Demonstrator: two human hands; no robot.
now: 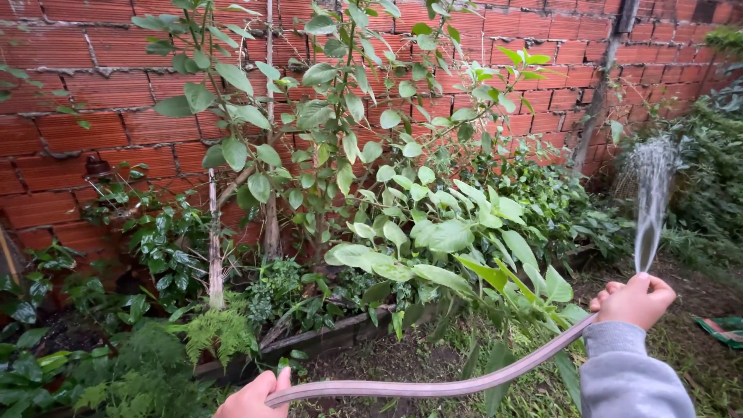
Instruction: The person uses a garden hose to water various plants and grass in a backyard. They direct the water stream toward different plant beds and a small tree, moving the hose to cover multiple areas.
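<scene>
Nearest the lens, a grey sleeve point(627, 375) runs up from the bottom right to the right hand point(636, 300), whose fingers are curled tight around the end of a pale hose point(433, 387), with the thumb laid over the opening. Water point(650, 201) fans upward from that fist in a thin, spreading sheet toward the right-hand corner of the garden. From the right hand the hose sags down and leftward in a long shallow curve to the left hand point(254, 396), low at the bottom edge, where the fingers are wrapped about it and the thumb lies along its top. Both hands are thus closed on the same hose, well apart from one another. Beyond the hose lies a planted bed edged by a dark wooden border point(333, 338), with ferns point(217, 333) at the left and a broad-leaved plant point(433, 240) leaning out over the edge near the middle. A tall, thin-stemmed shrub point(333, 101) rises behind it against a red brick wall point(85, 93). Patchy grass and bare soil point(402, 360) cover the ground under the hose, and a bit of striped cloth point(724, 329) lies on the ground at the far right.
</scene>
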